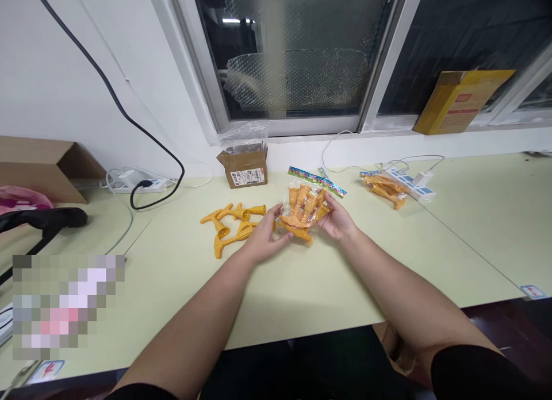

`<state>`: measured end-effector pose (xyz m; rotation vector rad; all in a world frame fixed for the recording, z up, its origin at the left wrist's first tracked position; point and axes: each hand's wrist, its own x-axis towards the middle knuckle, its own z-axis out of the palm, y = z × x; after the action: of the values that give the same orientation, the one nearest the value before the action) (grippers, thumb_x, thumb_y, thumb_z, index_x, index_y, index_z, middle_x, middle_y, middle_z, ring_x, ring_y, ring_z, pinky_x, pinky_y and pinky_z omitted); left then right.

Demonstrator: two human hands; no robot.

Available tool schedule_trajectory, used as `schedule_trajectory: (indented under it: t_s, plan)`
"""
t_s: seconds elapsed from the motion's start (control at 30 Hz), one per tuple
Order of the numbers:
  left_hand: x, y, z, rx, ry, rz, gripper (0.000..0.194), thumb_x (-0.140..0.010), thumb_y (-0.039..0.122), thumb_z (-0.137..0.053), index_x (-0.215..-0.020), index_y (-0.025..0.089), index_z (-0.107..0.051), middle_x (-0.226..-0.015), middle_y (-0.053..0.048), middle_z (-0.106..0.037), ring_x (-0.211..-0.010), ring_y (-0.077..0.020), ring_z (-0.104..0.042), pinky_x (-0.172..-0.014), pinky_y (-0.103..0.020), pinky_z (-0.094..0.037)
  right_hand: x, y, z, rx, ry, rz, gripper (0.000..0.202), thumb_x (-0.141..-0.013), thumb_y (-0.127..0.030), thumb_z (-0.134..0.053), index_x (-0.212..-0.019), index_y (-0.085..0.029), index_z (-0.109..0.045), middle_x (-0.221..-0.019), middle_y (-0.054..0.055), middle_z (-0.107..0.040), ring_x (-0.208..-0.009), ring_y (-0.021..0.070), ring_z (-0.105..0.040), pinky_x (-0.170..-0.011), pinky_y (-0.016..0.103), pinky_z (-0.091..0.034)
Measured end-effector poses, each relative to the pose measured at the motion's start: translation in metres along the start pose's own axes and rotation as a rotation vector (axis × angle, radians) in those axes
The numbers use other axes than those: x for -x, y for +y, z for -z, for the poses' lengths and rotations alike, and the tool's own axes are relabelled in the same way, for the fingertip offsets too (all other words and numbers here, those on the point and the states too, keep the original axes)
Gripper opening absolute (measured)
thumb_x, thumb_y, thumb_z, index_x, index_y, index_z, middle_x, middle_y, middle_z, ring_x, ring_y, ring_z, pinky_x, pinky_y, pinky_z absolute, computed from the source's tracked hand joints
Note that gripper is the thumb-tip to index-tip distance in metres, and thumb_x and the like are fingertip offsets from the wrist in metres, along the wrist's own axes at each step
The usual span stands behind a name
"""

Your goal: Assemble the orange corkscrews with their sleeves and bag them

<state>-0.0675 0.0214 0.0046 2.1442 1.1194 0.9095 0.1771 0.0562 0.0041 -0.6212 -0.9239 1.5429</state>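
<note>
A clear plastic bag of orange plastic pieces (pixel 302 207), with a colourful printed header strip (pixel 317 181) at its top, is between my two hands over the table. My left hand (pixel 267 236) holds the bag's left and lower side, thumb along the bottom. At the bag's right edge my right hand (pixel 338 218) grips it, with some fingers hidden behind the plastic. Loose orange T-shaped pieces (pixel 233 236) lie on the table just left of my left hand. A second bag of orange pieces (pixel 386 187) lies farther right.
A small open cardboard box (pixel 245 167) stands by the wall. Power strips (pixel 411 183) (pixel 144 185) with cables lie at right and left. A larger carton (pixel 38 164) and a black strap-like object (pixel 47 222) are far left. A yellow box (pixel 463 104) leans against the window.
</note>
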Motion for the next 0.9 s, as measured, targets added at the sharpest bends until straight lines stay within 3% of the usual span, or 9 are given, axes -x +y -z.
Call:
schedule_trajectory:
  t_s: [0.17, 0.3, 0.43, 0.57, 0.7, 0.8, 0.9]
  plan:
    - [0.000, 0.001, -0.005, 0.132, 0.037, 0.022, 0.096, -0.084, 0.044, -0.076, -0.160, 0.024, -0.021, -0.140, -0.014, -0.055, -0.136, -0.0293, -0.053, -0.117, -0.047, -0.040, -0.004, 0.001, 0.004, -0.050, -0.001, -0.027, 0.047, -0.088, -0.065, -0.060, -0.111, -0.024, -0.062, -0.111, 0.008, -0.079, -0.117, 0.0300, -0.071, -0.100, 0.053, -0.058]
    - [-0.004, 0.001, -0.013, 0.385, 0.133, 0.030, 0.079, -0.084, 0.039, -0.076, -0.150, 0.025, -0.034, -0.124, -0.009, -0.056, -0.122, -0.0231, -0.061, -0.110, -0.042, -0.047, 0.000, -0.003, 0.000, -0.098, -0.007, -0.064, 0.059, -0.087, -0.077, -0.052, -0.114, -0.025, -0.062, -0.114, 0.008, -0.078, -0.115, 0.0315, -0.072, -0.098, 0.055, -0.059]
    - [-0.006, 0.003, -0.019, 0.581, 0.079, 0.070, 0.062, -0.080, 0.035, -0.077, -0.133, 0.023, -0.046, -0.127, -0.010, -0.055, -0.111, -0.0213, -0.065, -0.093, -0.035, -0.056, 0.001, -0.006, -0.001, -0.054, 0.010, -0.056, 0.049, -0.088, -0.071, -0.057, -0.112, -0.028, -0.061, -0.113, 0.005, -0.077, -0.110, 0.0300, -0.073, -0.093, 0.052, -0.061]
    - [-0.007, 0.007, -0.022, 0.645, 0.036, 0.219, 0.064, -0.078, 0.033, -0.075, -0.133, 0.024, -0.044, -0.130, -0.012, -0.052, -0.091, -0.0176, -0.069, -0.068, -0.028, -0.058, -0.004, -0.008, 0.006, -0.036, 0.157, -0.038, 0.040, -0.086, -0.062, -0.065, -0.108, -0.028, -0.059, -0.094, 0.001, -0.077, -0.093, 0.0277, -0.076, -0.082, 0.047, -0.064]
    - [-0.005, 0.010, -0.023, 0.569, 0.007, 0.337, 0.061, -0.081, 0.030, -0.072, -0.134, 0.024, -0.041, -0.129, -0.012, -0.055, -0.077, -0.0135, -0.069, -0.071, -0.033, -0.060, -0.007, -0.013, 0.012, -0.043, 0.223, 0.011, 0.036, -0.085, -0.059, -0.067, -0.104, -0.029, -0.059, -0.086, -0.002, -0.075, -0.086, 0.0252, -0.076, -0.079, 0.045, -0.064]
    - [-0.001, 0.011, -0.025, 0.413, -0.057, 0.302, 0.063, -0.081, 0.027, -0.073, -0.136, 0.024, -0.043, -0.131, -0.011, -0.058, -0.083, -0.0140, -0.069, -0.080, -0.034, -0.059, -0.007, -0.016, 0.012, -0.054, 0.269, 0.056, 0.033, -0.083, -0.055, -0.071, -0.097, -0.028, -0.060, -0.090, 0.000, -0.076, -0.088, 0.0250, -0.075, -0.082, 0.044, -0.064]
    - [0.002, 0.012, -0.028, 0.267, -0.082, 0.257, 0.072, -0.081, 0.029, -0.074, -0.144, 0.023, -0.039, -0.133, -0.013, -0.057, -0.086, -0.0158, -0.068, -0.077, -0.032, -0.058, -0.007, -0.019, 0.010, -0.031, 0.301, 0.126, 0.030, -0.081, -0.051, -0.075, -0.092, -0.026, -0.063, -0.093, 0.001, -0.076, -0.086, 0.0223, -0.074, -0.081, 0.039, -0.063]
